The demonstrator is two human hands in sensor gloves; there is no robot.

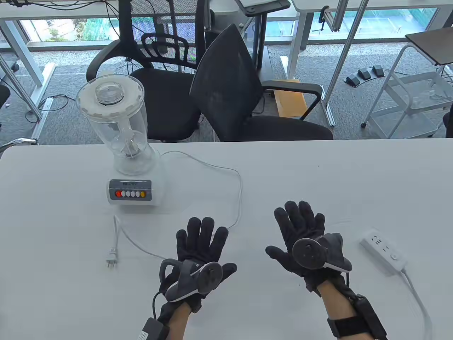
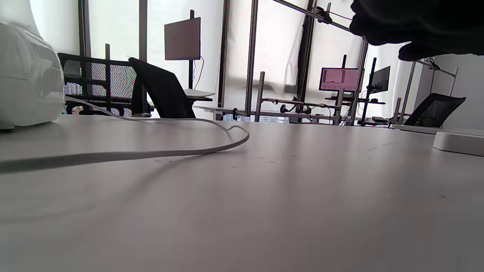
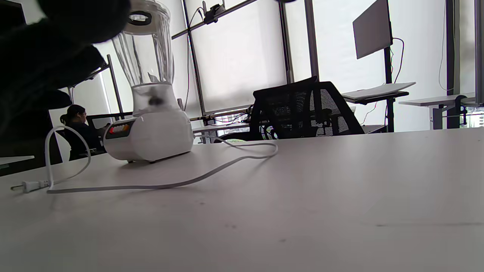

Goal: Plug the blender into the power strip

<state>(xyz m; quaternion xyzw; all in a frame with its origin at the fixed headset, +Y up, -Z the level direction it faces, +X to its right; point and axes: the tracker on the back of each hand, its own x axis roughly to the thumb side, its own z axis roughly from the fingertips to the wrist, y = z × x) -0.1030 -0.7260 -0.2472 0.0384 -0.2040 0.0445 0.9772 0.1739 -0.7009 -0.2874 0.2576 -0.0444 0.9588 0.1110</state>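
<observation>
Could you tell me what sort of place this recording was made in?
Most likely an office or lab workspace rather than a kitchen: mesh office chairs stand behind the white table, monitors sit on desks beyond, and foot pedals lie on the grey carpet.

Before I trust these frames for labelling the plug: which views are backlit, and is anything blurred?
Table view: evenly lit, the plug sharp. Left wrist view: bright windows behind, the cord throws a long shadow, the left hand is a dark blur. Right wrist view: backlit too, blender clear, the right hand black and unfocused.
</observation>
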